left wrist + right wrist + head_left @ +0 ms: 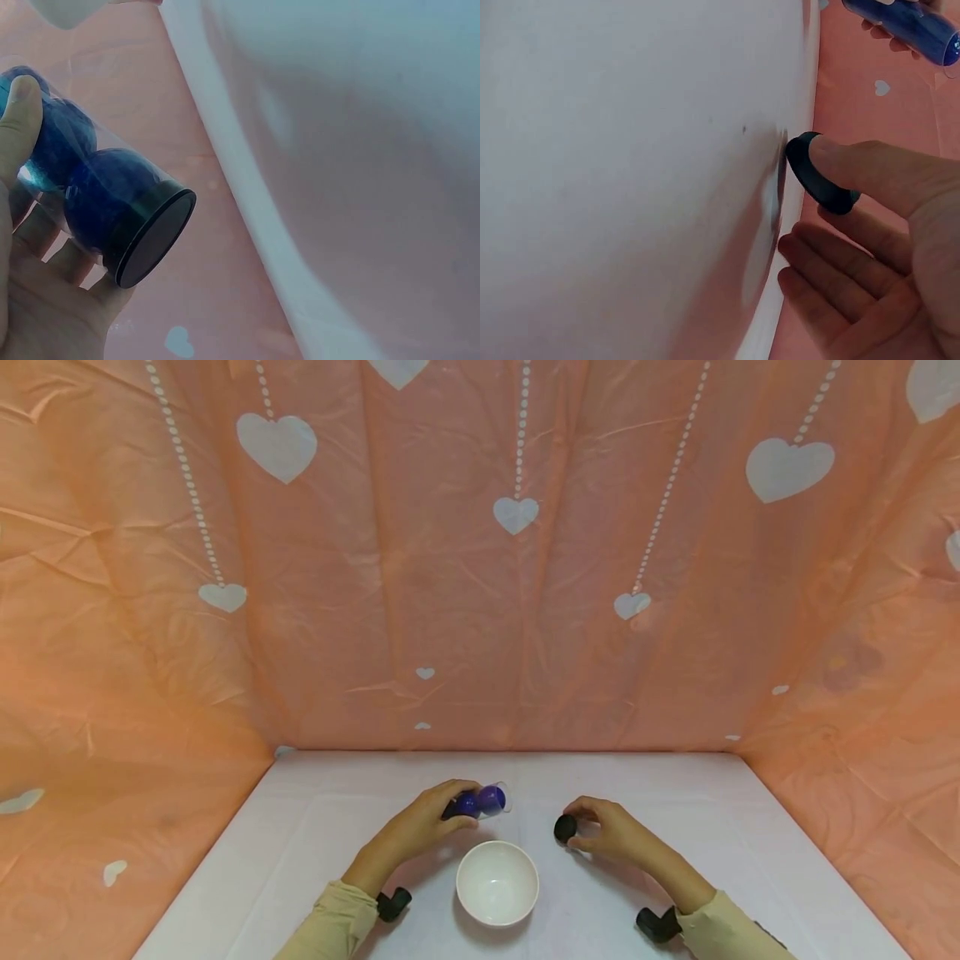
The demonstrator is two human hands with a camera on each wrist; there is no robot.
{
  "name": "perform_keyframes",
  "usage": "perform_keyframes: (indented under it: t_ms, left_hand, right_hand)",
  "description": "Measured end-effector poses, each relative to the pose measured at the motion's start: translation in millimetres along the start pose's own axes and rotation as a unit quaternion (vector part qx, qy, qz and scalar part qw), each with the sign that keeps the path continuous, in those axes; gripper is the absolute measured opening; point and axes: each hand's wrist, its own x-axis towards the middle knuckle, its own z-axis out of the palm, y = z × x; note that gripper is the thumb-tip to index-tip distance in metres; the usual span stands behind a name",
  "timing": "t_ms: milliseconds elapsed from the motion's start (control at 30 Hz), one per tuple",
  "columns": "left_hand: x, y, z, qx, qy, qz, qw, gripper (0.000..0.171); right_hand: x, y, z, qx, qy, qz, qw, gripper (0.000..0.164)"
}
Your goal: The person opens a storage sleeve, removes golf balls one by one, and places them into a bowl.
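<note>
My left hand (427, 818) grips a clear plastic tube (124, 142) tipped on its side above the table, its uncapped mouth toward the right. Several dark blue and purple balls (492, 799) sit in a row inside it, and a black base (156, 238) closes the other end. My right hand (615, 833) pinches a round black cap (565, 829) between thumb and index finger, close over the table; in the right wrist view its other fingers extend loosely below the cap (817, 176). Between the hands, nearer to me, stands a white bowl (497, 885).
The table (615, 777) has a white cover. An orange sheet (450, 568) with white hearts hangs behind it and along both sides. A dark wrist camera mount (393, 904) is at my left wrist, another mount (657, 925) at my right.
</note>
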Motion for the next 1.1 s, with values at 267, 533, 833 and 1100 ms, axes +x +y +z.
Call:
perform_keyframes:
  t_ms: [267, 533, 833, 1100]
  left_hand:
    - [0.3, -0.8, 0.7, 0.006, -0.002, 0.004, 1.0000, 0.049]
    - [-0.1, -1.4, 1.3, 0.004, -0.002, 0.002, 1.0000, 0.050]
    - [0.7, -0.6, 1.3, 0.013, 0.002, 0.002, 0.9999, 0.050]
    - [0.2, 0.2, 0.9, 0.023, -0.001, -0.002, 0.9997, 0.050]
  right_hand:
    - [-4, -1, 0, -0.024, -0.004, 0.021, 0.999, 0.041]
    - [-6, -4, -1, -0.027, -0.010, 0.017, 0.999, 0.043]
    - [-8, -9, -1, -0.033, -0.004, 0.015, 0.999, 0.042]
    - [-7, -12, -2, -0.024, -0.016, 0.021, 0.999, 0.040]
